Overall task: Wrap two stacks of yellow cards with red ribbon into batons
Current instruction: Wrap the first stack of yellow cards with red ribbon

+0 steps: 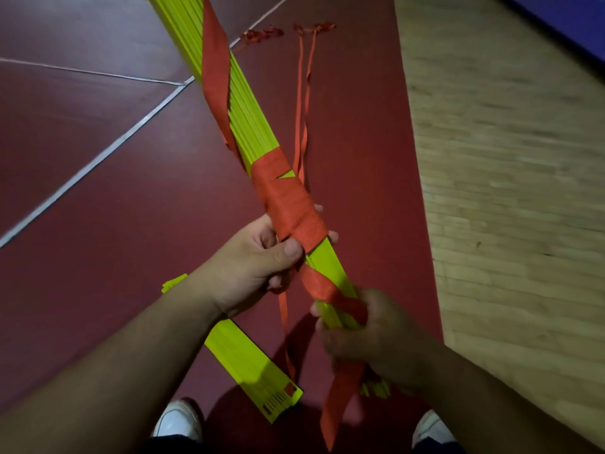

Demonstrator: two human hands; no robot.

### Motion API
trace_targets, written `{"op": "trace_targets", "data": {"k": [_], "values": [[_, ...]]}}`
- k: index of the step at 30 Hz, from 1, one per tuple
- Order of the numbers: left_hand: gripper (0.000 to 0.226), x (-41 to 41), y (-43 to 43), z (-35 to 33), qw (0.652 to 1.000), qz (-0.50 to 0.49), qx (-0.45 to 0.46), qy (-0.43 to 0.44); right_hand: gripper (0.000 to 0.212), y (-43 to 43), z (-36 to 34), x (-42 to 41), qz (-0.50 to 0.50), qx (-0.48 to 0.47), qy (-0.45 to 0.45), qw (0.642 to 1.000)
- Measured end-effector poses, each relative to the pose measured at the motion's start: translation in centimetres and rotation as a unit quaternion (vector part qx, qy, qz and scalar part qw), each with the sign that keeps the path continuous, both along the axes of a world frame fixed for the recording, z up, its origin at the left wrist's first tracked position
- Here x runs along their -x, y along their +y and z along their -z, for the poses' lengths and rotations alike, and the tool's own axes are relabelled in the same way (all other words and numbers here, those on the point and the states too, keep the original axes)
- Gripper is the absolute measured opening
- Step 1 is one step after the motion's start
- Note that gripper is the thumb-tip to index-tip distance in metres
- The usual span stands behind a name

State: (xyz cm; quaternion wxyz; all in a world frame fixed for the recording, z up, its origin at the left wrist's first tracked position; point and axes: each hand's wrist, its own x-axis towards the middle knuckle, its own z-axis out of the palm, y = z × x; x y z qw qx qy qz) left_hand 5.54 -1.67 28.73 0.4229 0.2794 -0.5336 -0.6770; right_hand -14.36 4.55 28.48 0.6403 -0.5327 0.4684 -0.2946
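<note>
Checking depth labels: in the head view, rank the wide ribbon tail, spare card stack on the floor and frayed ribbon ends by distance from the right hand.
1. Wide ribbon tail: hangs from the right hand, which grips it.
2. Spare card stack: on the floor, lower left.
3. Frayed ribbon ends: on the floor, far top.

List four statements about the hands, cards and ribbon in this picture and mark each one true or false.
1. The left hand and right hand both grip the long stack. True.
2. The ribbon covers the long stack fully. False: only a middle band is wrapped, and yellow shows above and below it.
3. A second stack lies on the floor. True.
4. The floor under the second stack is blue. False: it is dark red.
</note>
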Motion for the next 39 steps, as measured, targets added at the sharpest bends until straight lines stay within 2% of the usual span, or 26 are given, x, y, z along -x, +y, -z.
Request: {"op": "trace_targets", "data": {"k": [2, 4, 5, 6, 8, 9, 12, 15, 17, 18, 20, 22, 23, 25, 28, 30, 33, 36, 39], "values": [[0.073, 0.1, 0.1, -0.1, 0.999, -0.037, 0.009, -0.026, 0.03, -0.4, -0.7, 0.9, -0.07, -0.024, 0.011, 0.997], [0.066, 0.0, 0.1, 0.3, 0.997, -0.062, -0.004, -0.054, 0.035, -1.7, -1.5, 2.1, -0.119, 0.014, 0.109, 0.987], [0.062, -0.1, 0.1, 0.6, 0.995, -0.067, -0.007, -0.072, 0.041, -2.5, -1.6, 2.7, -0.083, 0.042, 0.14, 0.986], [0.058, -0.2, 0.1, 1.0, 0.993, -0.071, -0.009, -0.097, 0.044, -3.4, -1.9, 3.4, -0.005, 0.042, 0.14, 0.989], [0.047, -0.4, 0.3, 1.7, 0.984, -0.084, -0.008, -0.157, 0.044, -4.7, -2.4, 4.5, 0.154, 0.037, 0.098, 0.982], [0.041, -0.3, 0.5, 2.0, 0.98, -0.088, -0.005, -0.181, 0.043, -5.0, -2.6, 4.8, 0.201, 0.048, 0.093, 0.974], [0.035, 0.8, 1.4, 2.4, 0.97, -0.076, 0.014, -0.229, 0.034, -5.5, -2.6, 4.3, 0.23, 0.064, 0.104, 0.966], [0.038, 2.4, 2.4, 2.7, 0.955, -0.049, 0.053, -0.289, 0.05, -5.7, -2.2, 3.3, 0.195, 0.088, 0.133, 0.968], [0.039, 3.7, 3.2, 3.3, 0.938, -0.021, 0.086, -0.336, 0.061, -5.6, -2.1, 2.7, 0.188, 0.082, 0.1, 0.974], [0.036, 4.4, 3.8, 3.4, 0.929, -0.006, 0.103, -0.355, 0.058, -5.6, -2.1, 2.3, 0.191, 0.065, 0.053, 0.978], [0.036, 6.2, 5.2, 3.4, 0.907, 0.022, 0.14, -0.396, 0.036, -5.4, -2.1, 1.8, 0.225, 0.039, -0.056, 0.972], [0.039, 7.3, 6.0, 2.9, 0.892, 0.033, 0.162, -0.42, 0.024, -5.1, -2.1, 1.8, 0.284, 0.039, -0.081, 0.955], [0.039, 7.3, 6.0, 2.6, 0.892, 0.058, 0.16, -0.419, 0.023, -4.9, -2.1, 2.0, 0.31, 0.044, -0.061, 0.948], [0.04, 6.8, 5.5, 1.7, 0.915, 0.161, 0.102, -0.354, 0.019, -4.7, -2.5, 2.6, 0.327, 0.037, -0.062, 0.942], [0.045, 5.7, 4.9, 0.4, 0.932, 0.264, -0.002, -0.247, 0.014, -4.6, -3.6, 3.4, 0.294, 0.003, -0.147, 0.945], [0.048, 5.2, 4.4, 0.1, 0.938, 0.267, -0.001, -0.221, 0.021, -4.7, -4.0, 3.8, 0.263, -0.038, -0.206, 0.942], [0.051, 4.5, 3.7, 0.6, 0.936, 0.236, 0.029, -0.259, 0.022, -4.6, -4.2, 4.0, 0.207, -0.086, -0.258, 0.94], [0.042, 4.5, 4.0, 0.7, 0.941, 0.22, 0.013, -0.256, 0.021, -4.1, -4.4, 3.7, 0.175, -0.104, -0.291, 0.935], [0.038, 4.6, 4.5, 0.9, 0.941, 0.257, 0.017, -0.219, 0.016, -3.7, -4.7, 3.6, 0.157, -0.088, -0.333, 0.925]]}}
